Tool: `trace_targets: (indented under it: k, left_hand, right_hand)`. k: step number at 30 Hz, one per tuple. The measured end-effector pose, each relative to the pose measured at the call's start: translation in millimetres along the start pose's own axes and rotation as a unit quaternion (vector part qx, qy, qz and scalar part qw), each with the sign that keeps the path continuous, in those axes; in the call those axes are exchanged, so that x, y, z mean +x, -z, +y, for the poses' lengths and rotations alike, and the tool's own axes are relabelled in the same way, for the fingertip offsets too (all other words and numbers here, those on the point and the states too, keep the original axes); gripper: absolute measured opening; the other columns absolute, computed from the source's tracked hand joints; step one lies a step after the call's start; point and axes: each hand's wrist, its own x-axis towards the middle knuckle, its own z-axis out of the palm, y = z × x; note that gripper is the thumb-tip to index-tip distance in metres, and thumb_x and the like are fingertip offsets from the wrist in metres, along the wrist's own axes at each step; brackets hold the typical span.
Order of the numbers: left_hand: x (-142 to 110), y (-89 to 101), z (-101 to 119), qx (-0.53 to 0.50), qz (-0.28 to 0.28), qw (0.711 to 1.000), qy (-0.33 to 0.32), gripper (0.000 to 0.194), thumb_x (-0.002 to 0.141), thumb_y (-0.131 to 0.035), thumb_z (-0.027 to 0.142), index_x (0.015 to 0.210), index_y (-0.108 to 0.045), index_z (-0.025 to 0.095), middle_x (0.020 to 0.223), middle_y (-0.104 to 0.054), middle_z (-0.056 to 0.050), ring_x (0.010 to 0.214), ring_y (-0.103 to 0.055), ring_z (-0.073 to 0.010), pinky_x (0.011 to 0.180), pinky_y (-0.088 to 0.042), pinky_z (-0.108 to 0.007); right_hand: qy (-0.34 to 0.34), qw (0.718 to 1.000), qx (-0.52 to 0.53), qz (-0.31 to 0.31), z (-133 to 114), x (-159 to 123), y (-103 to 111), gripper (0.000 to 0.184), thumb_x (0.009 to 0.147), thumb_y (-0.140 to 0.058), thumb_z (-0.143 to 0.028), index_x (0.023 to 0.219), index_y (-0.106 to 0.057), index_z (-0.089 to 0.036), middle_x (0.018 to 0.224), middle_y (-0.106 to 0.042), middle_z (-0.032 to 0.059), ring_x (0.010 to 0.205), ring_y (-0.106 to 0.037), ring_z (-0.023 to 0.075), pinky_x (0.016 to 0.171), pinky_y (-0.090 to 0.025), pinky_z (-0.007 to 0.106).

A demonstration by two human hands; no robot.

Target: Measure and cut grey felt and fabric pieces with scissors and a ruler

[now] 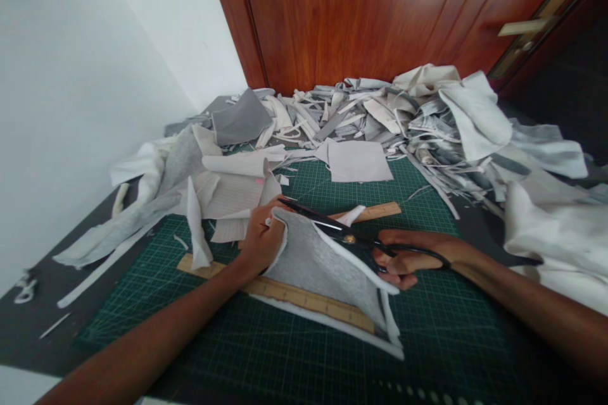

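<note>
No readable text
Ruler (304,297) marks at six o'clock, mat (427,335) marks at five: too blurred

The person's left forearm (161,319), bare, slanted up from the lower left to a left hand (261,235) closed in a pinch. The right forearm (527,313), also bare, slanted in from the lower right; the right hand (403,252) held its fingers curled in a grip.

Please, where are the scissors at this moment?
In the head view, right of centre, the scissors are in the right hand, along the far edge of the grey cloth.
</note>
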Motion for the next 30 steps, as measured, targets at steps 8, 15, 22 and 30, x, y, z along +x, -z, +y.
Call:
trace_targets:
  k: [8,15,22,30]
  left_hand:
    - [-4,4.3,-10,0.024,0.018,1.0,0.009,0.059,0.101,-0.035,0.062,0.068,-0.061,0.021,0.058,-0.056,-0.002,0.058,-0.053,-0.0189,0.054,-0.045,-0.03]
    - [0,15.3,-28,0.025,-0.029,0.998,0.051,0.084,0.09,-0.01,0.089,0.051,-0.047,0.025,0.042,-0.039,-0.001,0.046,-0.042,-0.0184,0.044,-0.039,-0.032]
    - [0,23.5,-1,0.078,-0.068,0.995,0.001,0.059,0.089,-0.06,0.055,0.047,-0.036,0.021,0.048,-0.03,0.005,0.048,-0.032,-0.0105,0.047,-0.029,-0.025]
    - [-1,17.4,19,0.093,-0.058,0.993,-0.043,0.05,0.091,-0.057,0.036,0.049,-0.035,0.02,0.049,-0.032,0.005,0.046,-0.032,-0.0078,0.045,-0.025,-0.022]
  right_hand:
    - [-0.022,0.999,-0.033,0.012,-5,3,-3,0.028,0.088,-0.064,-0.035,0.071,-0.052,-0.017,0.059,-0.049,-0.0041,0.05,-0.042,0.0066,0.045,-0.028,0.021]
    - [0.0,0.998,-0.066,0.0,-9,5,-3,0.026,0.092,-0.058,-0.03,0.07,-0.05,-0.019,0.061,-0.049,-0.0034,0.054,-0.042,0.0081,0.049,-0.031,0.022]
    - [0.023,0.992,-0.124,0.033,-17,9,-10,0.03,0.09,-0.059,-0.029,0.064,-0.049,-0.019,0.059,-0.05,-0.0033,0.054,-0.042,0.0075,0.048,-0.03,0.02]
    - [-0.003,0.966,-0.237,0.1,-20,7,-21,0.042,0.094,-0.057,-0.039,0.061,-0.038,-0.021,0.056,-0.034,-0.0072,0.051,-0.028,0.0067,0.046,-0.021,0.023]
